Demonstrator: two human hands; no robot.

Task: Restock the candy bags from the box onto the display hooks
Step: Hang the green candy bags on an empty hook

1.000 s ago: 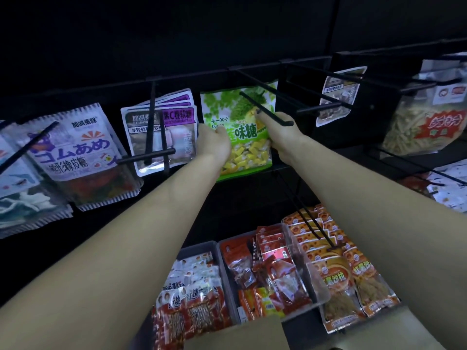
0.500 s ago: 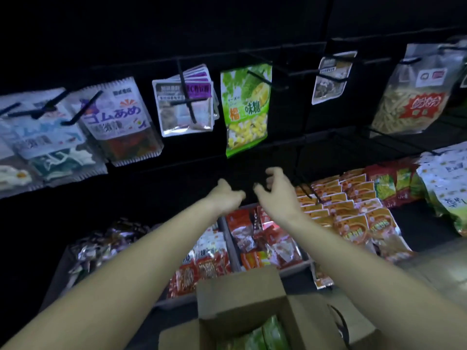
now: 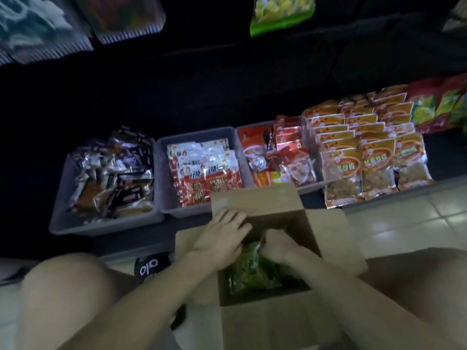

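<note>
Reaching into the open cardboard box (image 3: pixel 257 322): left hand (image 3: pixel 222 238) flat on green candy bags (image 3: pixel 252 271), right hand (image 3: pixel 278 245) curled among them, grip unclear.

A: Where are the hands?

B: Both are in the open cardboard box (image 3: pixel 265 322). The left hand (image 3: pixel 222 238) lies over its far-left edge; the right hand (image 3: pixel 279 245) reaches onto the green candy bags (image 3: pixel 252 270).

A: Behind the box?

B: Grey bins (image 3: pixel 161 188) of snack packets, and a green bag (image 3: pixel 280 13) hanging above.
</note>
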